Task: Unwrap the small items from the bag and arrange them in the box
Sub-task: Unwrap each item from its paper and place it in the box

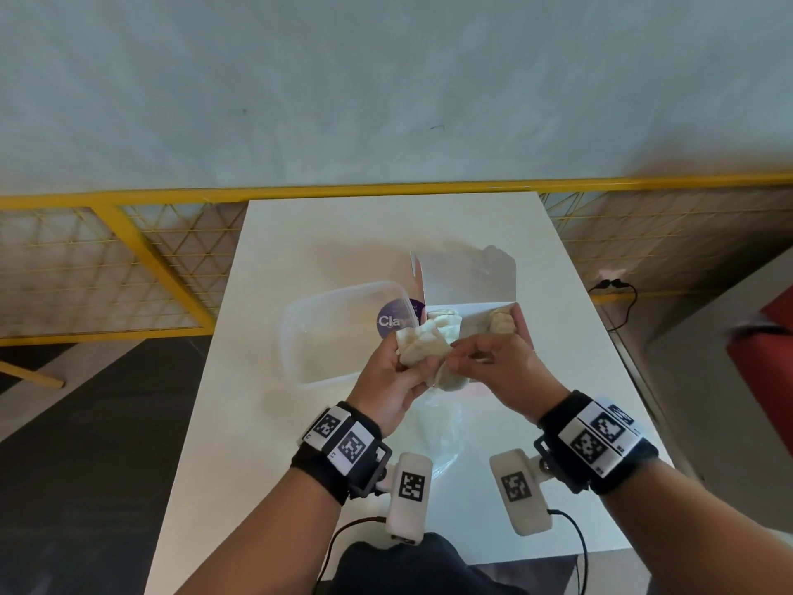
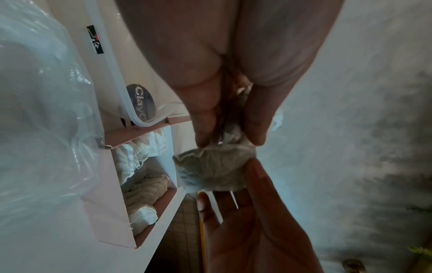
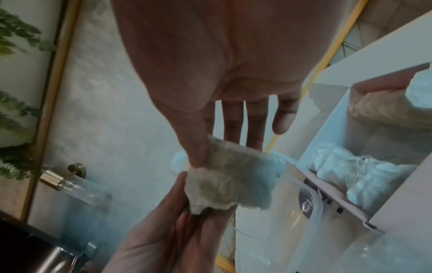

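Observation:
Both hands hold one cream cloth-wrapped item [image 1: 422, 343] in the air over the near edge of the box [image 1: 472, 277], a pink and white carton with its lid standing open. My left hand [image 1: 412, 362] grips the bundle from the left and below. My right hand [image 1: 461, 354] pinches a fold of the cloth [image 3: 233, 175] with its thumb while its other fingers stay straight. Several white wrapped items [image 2: 145, 153] lie inside the box [image 2: 112, 177]. A crumpled clear plastic bag [image 1: 437, 431] lies on the white table [image 1: 257, 423] under my wrists.
A clear plastic container [image 1: 339, 332] sits just left of the box, with a round purple label [image 1: 397, 322] by its right side. A yellow mesh railing [image 1: 128, 251] runs behind the table. A red seat [image 1: 768, 337] stands at the far right.

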A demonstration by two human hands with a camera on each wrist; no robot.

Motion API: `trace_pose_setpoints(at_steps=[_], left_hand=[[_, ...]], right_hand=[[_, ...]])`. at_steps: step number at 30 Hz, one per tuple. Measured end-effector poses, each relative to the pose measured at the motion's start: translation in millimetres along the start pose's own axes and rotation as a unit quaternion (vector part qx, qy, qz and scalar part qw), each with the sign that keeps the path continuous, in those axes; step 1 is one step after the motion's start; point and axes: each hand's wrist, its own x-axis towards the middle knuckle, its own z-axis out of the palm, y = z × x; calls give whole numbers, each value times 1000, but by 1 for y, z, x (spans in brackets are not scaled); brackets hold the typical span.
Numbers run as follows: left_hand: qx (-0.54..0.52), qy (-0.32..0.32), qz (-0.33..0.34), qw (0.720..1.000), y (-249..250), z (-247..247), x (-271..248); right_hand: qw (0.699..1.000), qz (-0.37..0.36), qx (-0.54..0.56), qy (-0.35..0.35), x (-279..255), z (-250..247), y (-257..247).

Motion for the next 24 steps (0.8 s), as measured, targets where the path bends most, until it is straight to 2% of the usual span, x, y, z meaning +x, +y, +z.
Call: trace_pose_setpoints(at_steps=[4, 9, 15, 24], left_hand=[[-16, 9, -23, 1000, -2, 3, 0], [-42, 45, -61, 996, 2, -2, 1], [5, 65, -64, 996, 4, -5, -1], [-4, 75, -60, 995, 8, -7, 0]], right_hand=[[999, 32, 17, 26, 4, 4, 2], [998, 17, 12, 66, 2, 3, 3], [998, 20, -1, 55, 3, 5, 11], [998, 31, 29, 47, 0, 3, 12]])
